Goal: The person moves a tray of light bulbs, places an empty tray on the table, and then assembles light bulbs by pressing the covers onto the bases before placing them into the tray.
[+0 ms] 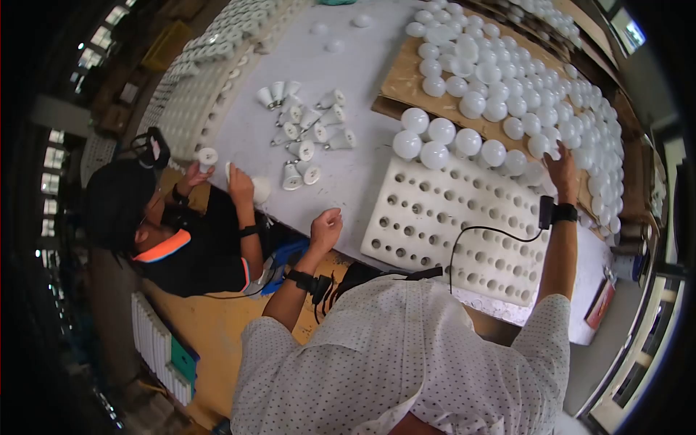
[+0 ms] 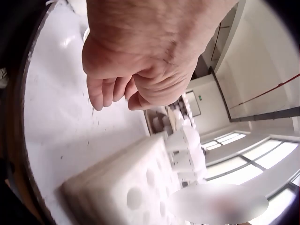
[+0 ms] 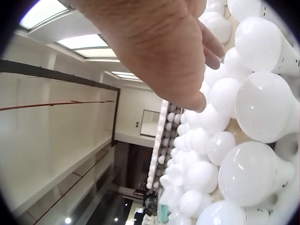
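At the far left, a second person [image 1: 192, 264] in a black cap [image 1: 116, 203] and a dark shirt with an orange-edged collar holds a white lamp base [image 1: 207, 157] in one hand; any print on its face is too small to read. The other hand holds a pale piece that is hard to make out. White trays [image 1: 192, 105] stand behind, their far ends fading into shadow.

Next, loose lamp bases [image 1: 317, 133] lie in a cluster on the white table [image 1: 348, 65], with marks too small to read. Just below and right of them, the wearer's left hand [image 1: 326, 230] hovers at the table's near edge, fingers loosely curled toward the thumb, with nothing seen in it.

Right of that hand lies a white foam block [image 1: 458, 238] pierced with rows of holes. A row of round bulbs [image 1: 467, 142] sits along its far edge. From the left wrist, a blurred white oval [image 2: 220, 202] hides part of the block; I cannot tell what it is.

Farther right, many bulbs [image 1: 500, 94] crowd a brown board [image 1: 402, 80]. The right hand [image 1: 562, 172] reaches in among them, fingers parted from the thumb; whether the fingertips touch a bulb cannot be told. Dark marks on nearby bulb necks [image 3: 287, 61] are illegible. At the right edge, a red item's [image 1: 600, 304] lettering cannot be read.
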{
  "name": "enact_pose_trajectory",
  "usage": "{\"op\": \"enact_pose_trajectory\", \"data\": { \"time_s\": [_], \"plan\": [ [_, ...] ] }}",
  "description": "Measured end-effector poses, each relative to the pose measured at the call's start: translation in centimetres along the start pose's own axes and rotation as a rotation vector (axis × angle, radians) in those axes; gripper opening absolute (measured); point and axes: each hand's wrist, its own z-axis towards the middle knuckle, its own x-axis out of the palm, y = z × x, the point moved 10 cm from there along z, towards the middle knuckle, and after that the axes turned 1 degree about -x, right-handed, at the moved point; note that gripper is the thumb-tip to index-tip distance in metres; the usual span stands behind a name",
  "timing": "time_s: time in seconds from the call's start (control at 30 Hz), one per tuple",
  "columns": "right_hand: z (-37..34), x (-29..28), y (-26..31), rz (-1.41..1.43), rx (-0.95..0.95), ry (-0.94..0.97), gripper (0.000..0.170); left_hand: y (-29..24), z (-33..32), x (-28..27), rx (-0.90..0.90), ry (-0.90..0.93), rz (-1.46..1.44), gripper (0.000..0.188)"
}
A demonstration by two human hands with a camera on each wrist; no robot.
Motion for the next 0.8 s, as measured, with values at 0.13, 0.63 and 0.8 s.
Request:
{"op": "enact_pose_trajectory", "data": {
  "time_s": [0.13, 0.63, 0.8],
  "plan": [
    [3.0, 2.0, -6.3, -0.191, 0.126, 0.289, 0.072, -4.6, 1.9, -5.0, 0.046, -0.27, 0.132, 0.03],
    [-3.2, -5.1, -5.7, 0.585, 0.32, -0.047, 0.06, -2.8, 8.4, -6.2, -0.089, 0.135, 0.689, 0.055],
    [-12.5, -2.9, 2.7, 1.379, 0.213, 0.137, 0.059, -5.3, 5.6, -3.7, 0.398, 0.058, 0.991, 0.038]
  ]
}}
